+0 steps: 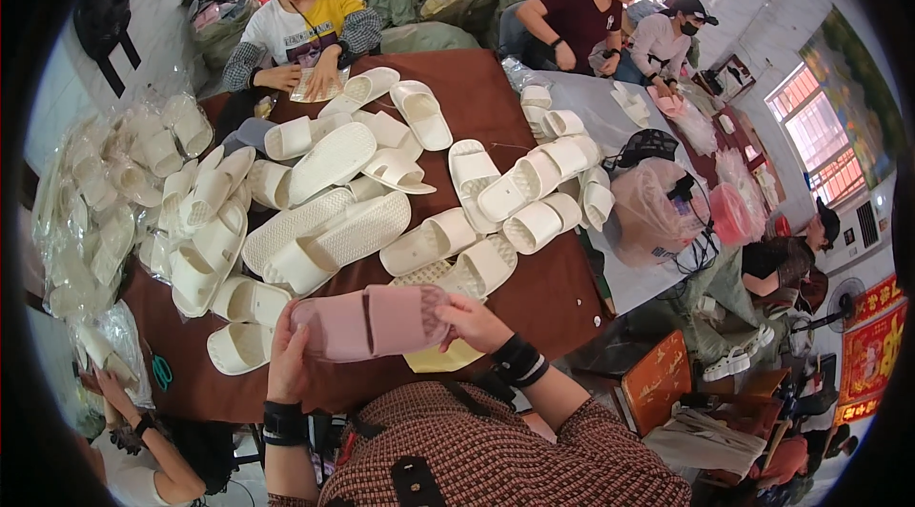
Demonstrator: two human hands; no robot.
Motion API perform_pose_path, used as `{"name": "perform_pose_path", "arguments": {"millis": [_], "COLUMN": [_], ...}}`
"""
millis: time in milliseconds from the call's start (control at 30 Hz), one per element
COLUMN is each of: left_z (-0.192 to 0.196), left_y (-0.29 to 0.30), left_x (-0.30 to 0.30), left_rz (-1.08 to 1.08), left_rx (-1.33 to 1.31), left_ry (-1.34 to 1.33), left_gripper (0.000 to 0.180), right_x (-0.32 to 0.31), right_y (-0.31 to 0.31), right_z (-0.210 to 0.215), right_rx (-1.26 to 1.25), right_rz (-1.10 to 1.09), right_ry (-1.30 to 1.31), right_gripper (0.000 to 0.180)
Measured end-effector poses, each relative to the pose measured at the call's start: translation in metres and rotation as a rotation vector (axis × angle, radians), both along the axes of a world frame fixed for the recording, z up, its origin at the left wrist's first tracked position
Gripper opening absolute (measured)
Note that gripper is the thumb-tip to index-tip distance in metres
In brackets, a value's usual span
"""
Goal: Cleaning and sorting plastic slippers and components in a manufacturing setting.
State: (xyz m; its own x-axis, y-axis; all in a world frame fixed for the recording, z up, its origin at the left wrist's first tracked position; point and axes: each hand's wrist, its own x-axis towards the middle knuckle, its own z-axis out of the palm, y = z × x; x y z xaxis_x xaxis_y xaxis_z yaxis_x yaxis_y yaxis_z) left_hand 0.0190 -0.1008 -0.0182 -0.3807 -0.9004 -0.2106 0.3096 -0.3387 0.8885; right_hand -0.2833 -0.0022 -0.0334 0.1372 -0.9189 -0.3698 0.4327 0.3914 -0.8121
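Observation:
Over the near edge of the brown-covered table I hold pink slippers, level and crosswise; they look like a pair laid together, though I cannot tell for sure. My left hand is closed on one end, thumb on top. The other end is gripped by my right hand, its fingers partly hidden. Just beyond lie many loose cream slippers, some upright, some tipped on their sides. A yellow sheet-like piece shows below the pink slippers, partly covered by them.
Slippers in clear bags are heaped at the left. Green-handled scissors lie by the table's left edge. Co-workers sit across and at both sides, one with hands on a small packet. A wooden chair stands at my right.

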Motion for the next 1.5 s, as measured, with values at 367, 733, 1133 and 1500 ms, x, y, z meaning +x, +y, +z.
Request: {"name": "perform_pose_path", "arguments": {"millis": [367, 733, 1133, 1500], "left_z": [-0.042, -0.107, -0.103, -0.092], "left_y": [0.000, 0.011, -0.025, -0.072], "left_x": [0.057, 0.154, 0.161, 0.139], "left_rz": [0.033, 0.626, 0.704, 0.490], "left_rx": [0.164, 0.031, -0.389, -0.266], "left_ry": [-0.469, -0.863, -1.441, -1.263], "left_gripper": [0.041, 0.031, 0.060, 0.058], "right_x": [-0.142, -0.069, -0.013, -0.009], "right_y": [-0.018, -0.034, -0.013, -0.007], "right_z": [-0.008, -0.006, -0.014, -0.014], "right_rx": [-0.205, -0.072, 0.034, 0.019], "right_rz": [-0.665, -0.372, -0.231, -0.238], "right_ry": [-0.028, 0.013, 0.174, 0.236], "right_gripper": [0.032, 0.025, 0.020, 0.020]}}
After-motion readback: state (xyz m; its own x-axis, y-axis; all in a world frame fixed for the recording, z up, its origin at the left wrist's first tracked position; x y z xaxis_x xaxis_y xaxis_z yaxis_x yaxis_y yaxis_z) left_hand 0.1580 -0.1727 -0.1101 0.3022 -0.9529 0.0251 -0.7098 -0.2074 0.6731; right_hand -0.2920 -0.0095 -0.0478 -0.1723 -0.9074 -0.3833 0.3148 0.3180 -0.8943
